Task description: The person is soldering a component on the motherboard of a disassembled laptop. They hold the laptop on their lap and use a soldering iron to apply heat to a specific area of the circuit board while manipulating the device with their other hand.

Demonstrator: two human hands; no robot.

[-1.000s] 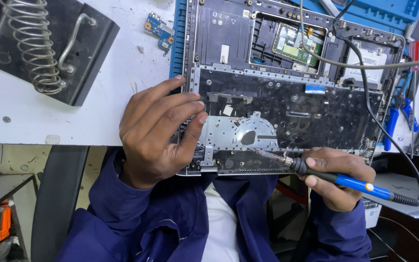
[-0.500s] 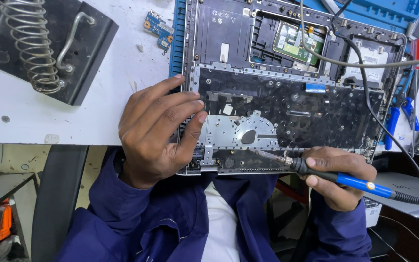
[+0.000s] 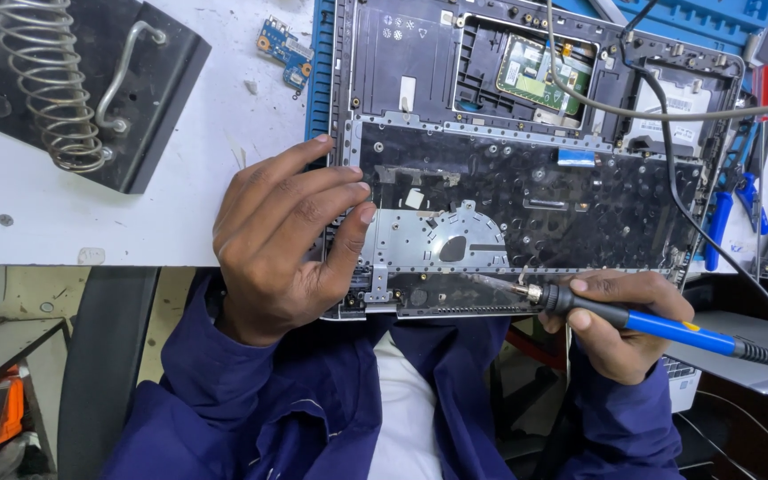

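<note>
Head view: we see an opened grey laptop base (image 3: 526, 178), underside up, lying on the white workbench (image 3: 91, 222) and overhanging its near edge. Inside its shell sit a black perforated keyboard backplate (image 3: 580, 204), a silver metal bracket plate (image 3: 420, 240), a small green circuit card (image 3: 531, 71) in a recess at the top, and a pale rectangular module (image 3: 677, 102) at upper right.

Our left hand (image 3: 282, 240) curls loosely over the base's left edge, fingers (image 3: 340, 191) resting on the backplate, thumb by the bracket; it grips nothing. Our right hand (image 3: 620, 324) is closed round a blue-and-black handled soldering iron (image 3: 633, 316), tip touching the base's near edge strip.

Black and grey cables (image 3: 695, 213) cross the right side of the base. A black iron stand with a coiled wire holder (image 3: 64, 84) sits at upper left, a small blue circuit board (image 3: 284, 49) beside it, a blue mat (image 3: 317, 71) under the base.
</note>
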